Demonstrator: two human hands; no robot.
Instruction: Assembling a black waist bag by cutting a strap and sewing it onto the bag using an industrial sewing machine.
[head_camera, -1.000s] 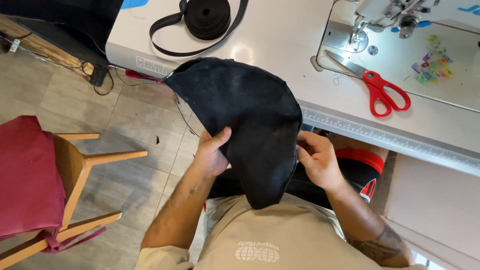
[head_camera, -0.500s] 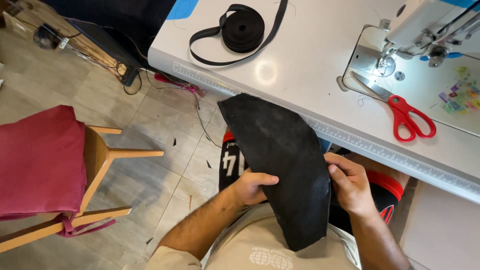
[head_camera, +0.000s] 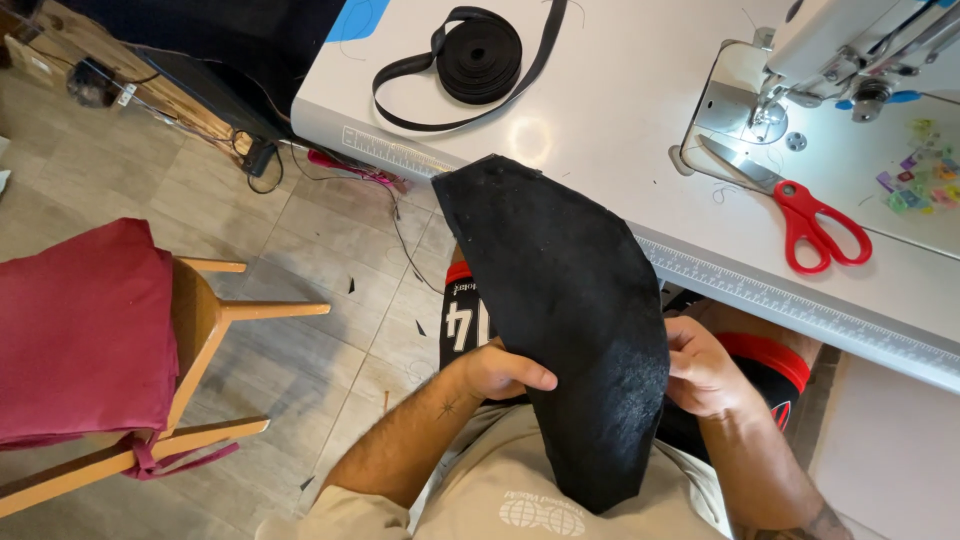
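A curved piece of black fabric (head_camera: 565, 310) is held upright over my lap, its top corner reaching the edge of the white sewing table (head_camera: 620, 120). My left hand (head_camera: 500, 372) grips its left edge, thumb lying across the front. On the other side, my right hand (head_camera: 705, 368) pinches the right edge. Both hands are below the table's front edge, which carries a printed ruler strip (head_camera: 780, 295).
Red-handled scissors (head_camera: 805, 212) lie by the sewing machine (head_camera: 850, 60) at the right. A roll of black webbing (head_camera: 478, 58) sits at the table's back. Small coloured clips (head_camera: 915, 170) are at the far right. A wooden chair with maroon cloth (head_camera: 85, 330) stands on the tiled floor to the left.
The black fabric has come down from in front of my face toward my lap and turned, and both hands have shifted lower along its edges. My view has tilted left.
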